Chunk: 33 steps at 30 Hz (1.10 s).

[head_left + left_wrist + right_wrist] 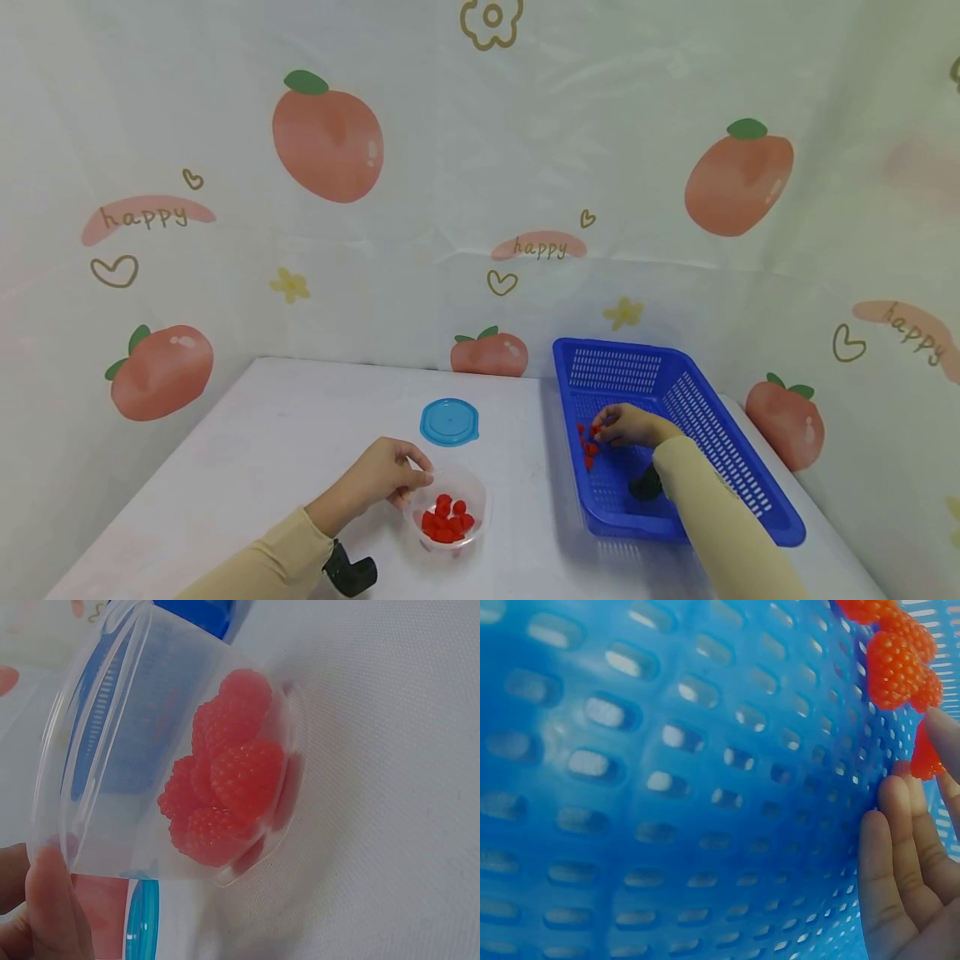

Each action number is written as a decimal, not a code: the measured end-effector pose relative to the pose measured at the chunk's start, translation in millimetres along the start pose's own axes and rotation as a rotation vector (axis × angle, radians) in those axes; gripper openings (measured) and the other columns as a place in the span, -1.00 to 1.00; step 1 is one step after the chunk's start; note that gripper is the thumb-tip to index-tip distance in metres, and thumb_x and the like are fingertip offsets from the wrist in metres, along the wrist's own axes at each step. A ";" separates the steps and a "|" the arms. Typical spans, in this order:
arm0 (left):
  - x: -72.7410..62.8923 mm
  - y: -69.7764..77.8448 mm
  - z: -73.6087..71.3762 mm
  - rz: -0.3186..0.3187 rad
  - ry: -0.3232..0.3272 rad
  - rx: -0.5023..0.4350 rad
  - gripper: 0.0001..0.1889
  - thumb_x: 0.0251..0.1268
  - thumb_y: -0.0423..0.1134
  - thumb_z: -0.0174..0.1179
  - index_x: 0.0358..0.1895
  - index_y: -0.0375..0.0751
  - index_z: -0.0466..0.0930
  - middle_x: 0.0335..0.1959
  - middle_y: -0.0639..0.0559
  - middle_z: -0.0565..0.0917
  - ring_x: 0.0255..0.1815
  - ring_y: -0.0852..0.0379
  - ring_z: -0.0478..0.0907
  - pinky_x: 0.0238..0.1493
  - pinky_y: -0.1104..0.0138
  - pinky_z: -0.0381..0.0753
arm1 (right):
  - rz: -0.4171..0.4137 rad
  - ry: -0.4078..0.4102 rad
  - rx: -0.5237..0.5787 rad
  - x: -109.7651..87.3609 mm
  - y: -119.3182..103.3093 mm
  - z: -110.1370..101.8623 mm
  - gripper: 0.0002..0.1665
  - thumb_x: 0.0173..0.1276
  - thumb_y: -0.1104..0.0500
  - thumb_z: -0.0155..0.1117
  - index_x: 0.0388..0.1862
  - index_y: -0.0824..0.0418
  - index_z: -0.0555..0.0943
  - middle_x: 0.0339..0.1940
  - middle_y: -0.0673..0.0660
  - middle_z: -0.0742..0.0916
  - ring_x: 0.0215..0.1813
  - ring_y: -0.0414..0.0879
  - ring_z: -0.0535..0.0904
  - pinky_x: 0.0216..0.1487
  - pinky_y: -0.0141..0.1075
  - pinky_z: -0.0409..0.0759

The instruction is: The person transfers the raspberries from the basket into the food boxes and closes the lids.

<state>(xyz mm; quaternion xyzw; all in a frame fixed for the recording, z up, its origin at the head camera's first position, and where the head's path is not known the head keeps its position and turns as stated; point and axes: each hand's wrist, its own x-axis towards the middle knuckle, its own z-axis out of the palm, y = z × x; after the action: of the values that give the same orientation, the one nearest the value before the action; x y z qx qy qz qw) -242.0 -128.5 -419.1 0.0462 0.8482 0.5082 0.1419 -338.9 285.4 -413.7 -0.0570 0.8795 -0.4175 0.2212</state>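
Note:
My left hand [384, 472] pinches the rim of a clear plastic tub [124, 817] between thumb and fingers. Several red raspberries [244, 780] lie heaped at the bottom of the tub, which stands on the white table. Inside the blue basket [750, 471], my right hand [632, 423] reaches down near the left wall. Its thumb and fingertips pinch one raspberry [928, 755], partly hidden behind the thumb in the right wrist view. More loose raspberries [894, 671] lie close by along the basket's side.
A round blue lid [450, 422] lies flat on the white table [300, 433], behind the tub. The basket's slotted walls rise around the right hand. A printed cloth [420, 167] hangs behind the table. Each wrist carries a black device, the left one [351, 573] low beside the tub.

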 end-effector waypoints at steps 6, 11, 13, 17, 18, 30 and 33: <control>-0.2 0.4 -0.5 -0.005 -0.003 0.003 -0.80 0.13 -0.23 0.39 -0.25 -0.24 0.65 -0.72 0.02 0.50 -0.79 0.22 0.43 -0.59 0.44 0.59 | -0.004 0.000 0.013 -2.8 -2.7 -1.4 -0.80 0.30 0.32 0.28 -0.14 0.38 0.52 -0.26 0.11 0.64 -0.19 -0.08 0.56 0.01 -0.15 0.65; -1.2 1.2 -2.0 0.014 -0.007 -0.011 -0.81 0.13 -0.24 0.39 -0.25 -0.26 0.64 -0.73 0.03 0.50 -0.80 0.23 0.43 -0.59 0.44 0.58 | -0.026 -0.018 0.026 -3.9 -6.0 -6.6 -0.81 0.31 0.31 0.27 -0.15 0.37 0.51 -0.25 0.11 0.64 -0.17 -0.07 0.55 0.00 -0.14 0.65; -1.4 1.1 -2.3 0.019 -0.007 -0.012 -0.81 0.13 -0.25 0.39 -0.26 -0.26 0.64 -0.73 0.03 0.49 -0.80 0.23 0.43 -0.60 0.44 0.58 | -0.048 -0.015 0.038 -4.5 -7.4 -9.2 -0.81 0.31 0.31 0.28 -0.16 0.36 0.51 -0.25 0.10 0.64 -0.17 -0.07 0.55 0.02 -0.14 0.64; -1.1 0.5 -2.2 0.014 -0.006 -0.013 -0.81 0.13 -0.25 0.39 -0.26 -0.26 0.64 -0.73 0.03 0.50 -0.80 0.23 0.43 -0.59 0.44 0.59 | -0.123 0.000 0.085 -5.0 -10.0 -15.0 -0.80 0.33 0.30 0.25 -0.14 0.38 0.49 -0.24 0.08 0.62 -0.12 -0.05 0.56 0.09 -0.12 0.62; -1.0 0.2 -2.1 0.013 -0.006 -0.013 -0.81 0.13 -0.25 0.39 -0.26 -0.26 0.64 -0.72 0.03 0.50 -0.80 0.23 0.43 -0.60 0.44 0.59 | -0.135 0.008 0.104 -5.3 -11.2 -16.3 -0.79 0.34 0.29 0.25 -0.13 0.38 0.48 -0.24 0.08 0.62 -0.11 -0.04 0.56 0.10 -0.12 0.62; 1.5 -3.8 -1.3 0.016 -0.011 -0.018 -0.82 0.13 -0.25 0.39 -0.26 -0.24 0.65 -0.73 0.04 0.48 -0.80 0.23 0.42 -0.61 0.44 0.58 | -0.233 0.150 0.302 -21.4 -52.8 -24.4 -0.68 0.42 0.19 0.21 0.01 0.35 0.41 -0.13 0.02 0.59 -0.11 -0.27 0.58 0.03 -0.36 0.62; 2.0 -3.9 -1.4 0.010 -0.014 -0.018 -0.82 0.13 -0.24 0.39 -0.26 -0.24 0.65 -0.73 0.04 0.49 -0.80 0.23 0.43 -0.61 0.45 0.58 | -0.266 0.174 0.335 -28.8 -64.1 -24.8 -0.67 0.43 0.17 0.20 0.03 0.31 0.40 -0.10 -0.01 0.55 -0.07 -0.28 0.55 0.07 -0.37 0.61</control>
<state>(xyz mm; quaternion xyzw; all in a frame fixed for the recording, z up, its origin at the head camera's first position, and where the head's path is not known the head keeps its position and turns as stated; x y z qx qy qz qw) -244.1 -131.1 -422.3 0.0526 0.8423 0.5162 0.1460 -329.3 269.9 -341.5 -0.0987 0.7983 -0.5867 0.0941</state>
